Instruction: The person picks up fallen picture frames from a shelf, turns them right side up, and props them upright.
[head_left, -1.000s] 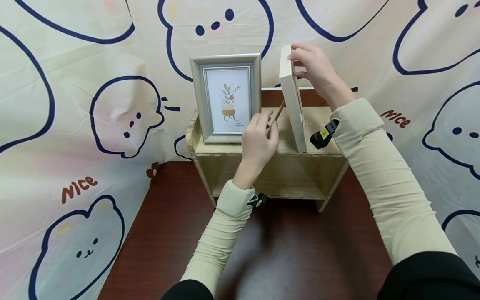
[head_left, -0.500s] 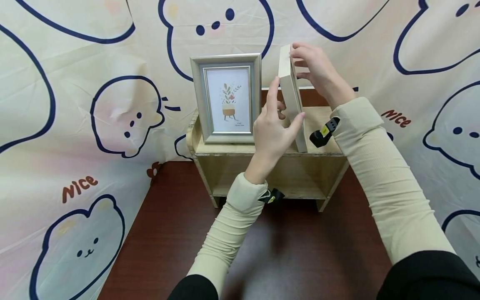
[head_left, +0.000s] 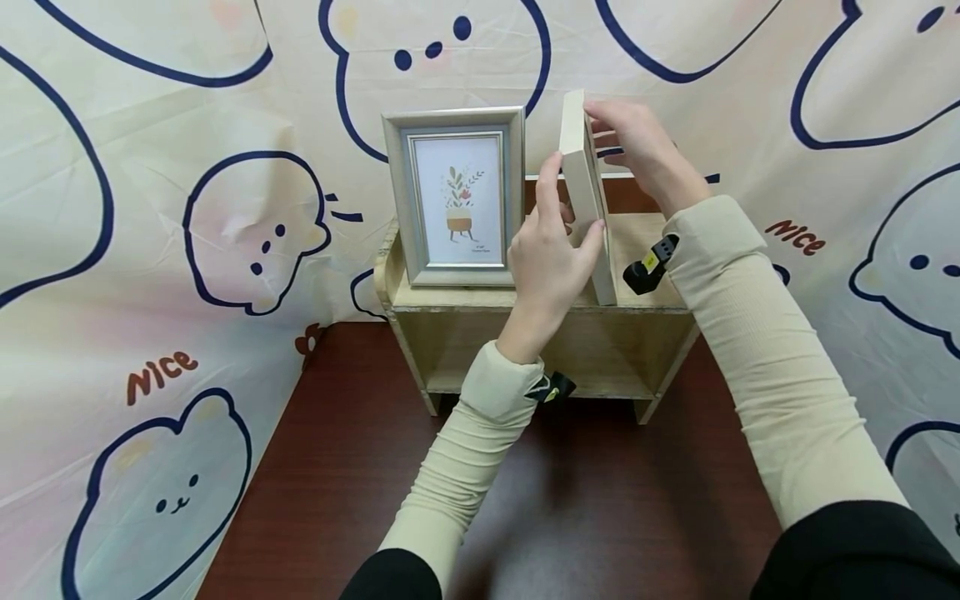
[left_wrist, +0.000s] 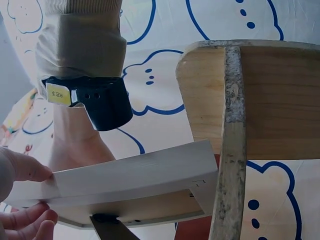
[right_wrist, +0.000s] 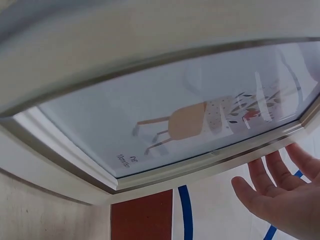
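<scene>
A pale picture frame (head_left: 582,171) stands edge-on on the right part of a small wooden shelf (head_left: 540,310). My left hand (head_left: 551,262) holds the frame's near side edge, with the thumb on one side of its thickness and the fingers on the other. In the left wrist view, the frame's back and its dark support leg (left_wrist: 111,227) show. At the upper far edge is my right hand (head_left: 637,150); its fingertips touch the rim and its thumb stays apart. The right wrist view shows the potted-plant print (right_wrist: 187,122) behind the glass.
Left of the hands, a second picture frame (head_left: 456,271) with a similar print stands facing forward on the shelf. The shelf rests on a dark reddish-brown table (head_left: 315,467). A cartoon-printed cloth (head_left: 142,167) hangs behind and beside it.
My left hand has left the support leg behind the frame and moved right and up onto the frame's near edge. My right hand's fingers have shifted slightly along the upper edge.
</scene>
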